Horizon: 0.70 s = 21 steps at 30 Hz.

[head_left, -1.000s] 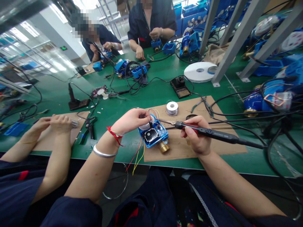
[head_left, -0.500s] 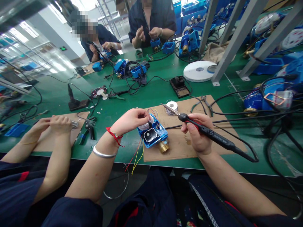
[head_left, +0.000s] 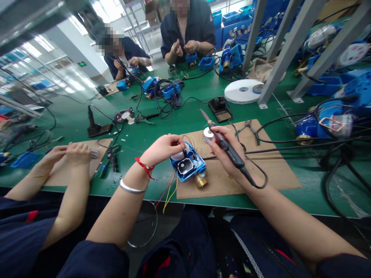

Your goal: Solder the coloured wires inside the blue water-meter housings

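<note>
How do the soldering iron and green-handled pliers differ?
The soldering iron is held in the right hand; the pliers lie on the cardboard. The iron has one long black-and-red body; the pliers have two spread handles. The iron has a black cord; the pliers have none. Both are hand tools.

Bright windows (head_left: 106, 11), pale pillar (head_left: 82, 48) with green sign (head_left: 82, 63), green workbench (head_left: 142, 142), grey posts (head_left: 285, 52)

White reel (head_left: 234, 92) at 2 o'clock on green table (head_left: 145, 135), brown cloth (head_left: 258, 70) behind it. Blue unit with brass fitting (head_left: 308, 125), 3 o'clock. Coiled black cable (head_left: 156, 92) at 11, black stand (head_left: 100, 130) at 9.
</note>
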### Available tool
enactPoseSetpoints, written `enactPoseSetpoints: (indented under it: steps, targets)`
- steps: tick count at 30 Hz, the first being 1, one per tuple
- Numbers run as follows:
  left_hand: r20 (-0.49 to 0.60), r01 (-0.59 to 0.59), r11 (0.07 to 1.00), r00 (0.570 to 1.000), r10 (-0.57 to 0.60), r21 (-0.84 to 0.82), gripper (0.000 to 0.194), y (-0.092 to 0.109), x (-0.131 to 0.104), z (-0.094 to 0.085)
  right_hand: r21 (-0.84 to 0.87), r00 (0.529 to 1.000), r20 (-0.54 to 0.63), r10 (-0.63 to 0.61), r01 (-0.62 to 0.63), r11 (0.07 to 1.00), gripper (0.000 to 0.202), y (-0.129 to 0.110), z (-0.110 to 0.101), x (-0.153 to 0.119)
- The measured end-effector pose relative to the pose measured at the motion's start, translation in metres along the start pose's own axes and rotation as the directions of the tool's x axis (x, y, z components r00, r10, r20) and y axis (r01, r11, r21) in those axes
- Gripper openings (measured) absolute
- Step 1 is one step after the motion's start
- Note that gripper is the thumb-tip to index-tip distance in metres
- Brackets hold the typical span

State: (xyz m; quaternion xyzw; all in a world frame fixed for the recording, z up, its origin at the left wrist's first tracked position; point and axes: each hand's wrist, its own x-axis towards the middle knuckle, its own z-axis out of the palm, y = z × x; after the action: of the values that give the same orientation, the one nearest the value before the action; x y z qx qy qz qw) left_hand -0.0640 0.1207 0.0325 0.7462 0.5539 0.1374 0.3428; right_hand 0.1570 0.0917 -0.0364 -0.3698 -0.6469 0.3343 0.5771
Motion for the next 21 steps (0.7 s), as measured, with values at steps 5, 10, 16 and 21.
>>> enactPoseSetpoints:
  steps: [5, 10, 16, 21]
  targets:
    - [-0.007, 0.013, 1.000, 1.000, -0.013, -0.027, 0.029, -0.002, 0.000, 0.002, -0.070, 0.994, 0.087, -0.066, 0.072, 0.995, 0.049, 0.005, 0.018, 0.019]
    - [-0.016, 0.016, 0.998, 1.000, -0.017, -0.053, 0.029, -0.001, -0.001, 0.003, -0.060, 0.993, 0.057, -0.100, 0.103, 0.993, 0.044, 0.011, 0.024, 0.016]
    - [-0.079, -0.003, 0.994, 0.997, -0.005, -0.106, 0.027, -0.003, -0.010, 0.008, 0.057, 0.984, 0.129, -0.124, 0.118, 0.991, 0.048, 0.020, 0.021, 0.008]
    - [-0.221, -0.119, 0.993, 0.968, 0.116, -0.001, 0.020, -0.001, -0.030, 0.012, 0.056, 0.984, 0.119, -0.130, 0.124, 0.991, 0.055, 0.017, 0.019, 0.005]
